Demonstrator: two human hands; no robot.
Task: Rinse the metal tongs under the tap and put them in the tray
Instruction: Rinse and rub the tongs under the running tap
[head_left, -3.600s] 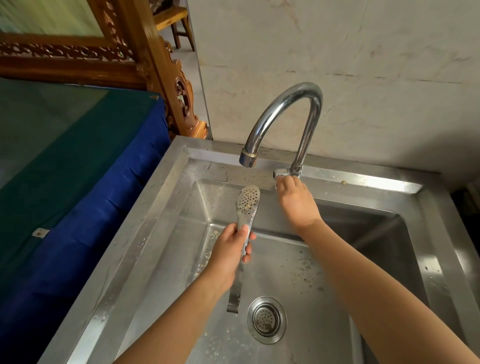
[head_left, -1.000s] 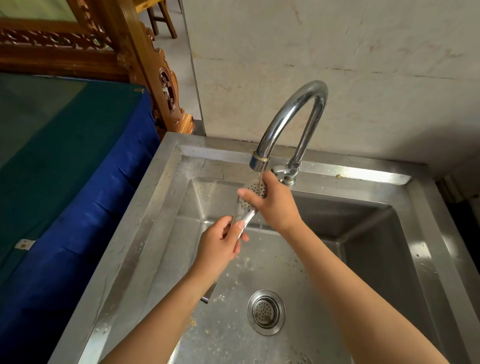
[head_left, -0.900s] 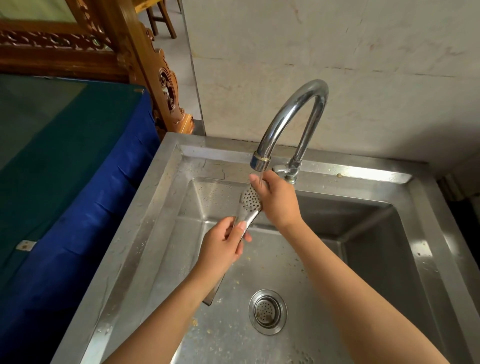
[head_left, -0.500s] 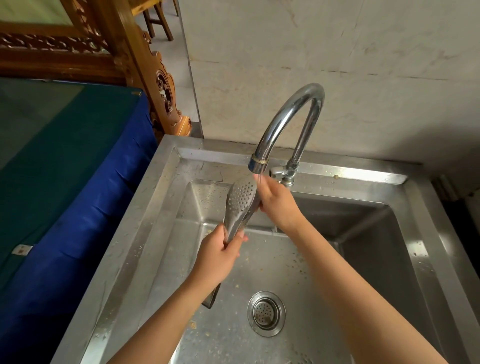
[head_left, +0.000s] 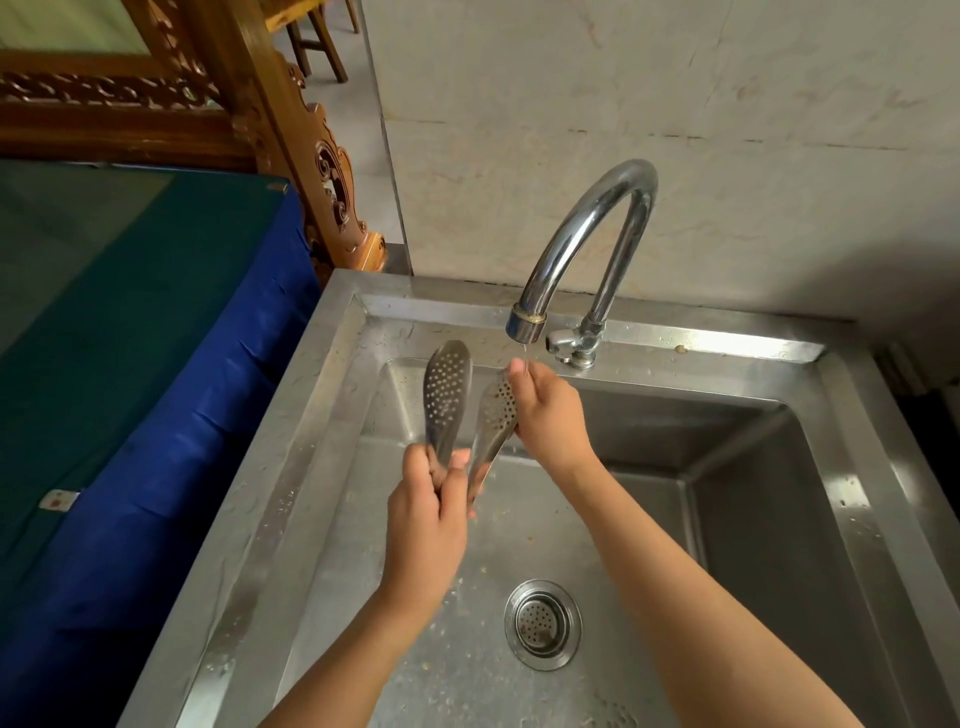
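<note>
The metal tongs (head_left: 447, 400) stand upright over the sink, their two perforated blades spread apart. My left hand (head_left: 428, 525) grips both arms low down. My right hand (head_left: 545, 410) is curled round the right blade, with a fingertip just under the spout. A thin trickle of water falls from the curved chrome tap (head_left: 587, 244) onto that hand. No tray is in view.
The steel sink (head_left: 332, 410) has a deep basin with a round drain strainer (head_left: 543, 623) and scattered crumbs. A table under blue and green cloth (head_left: 130, 338) stands at the left. Carved wooden furniture (head_left: 291, 140) is behind it, and a pale wall is behind the tap.
The tongs' blades have spread apart, the left one swinging away from the water stream. My right hand has moved onto the right blade under the spout. The left hand keeps its grip.
</note>
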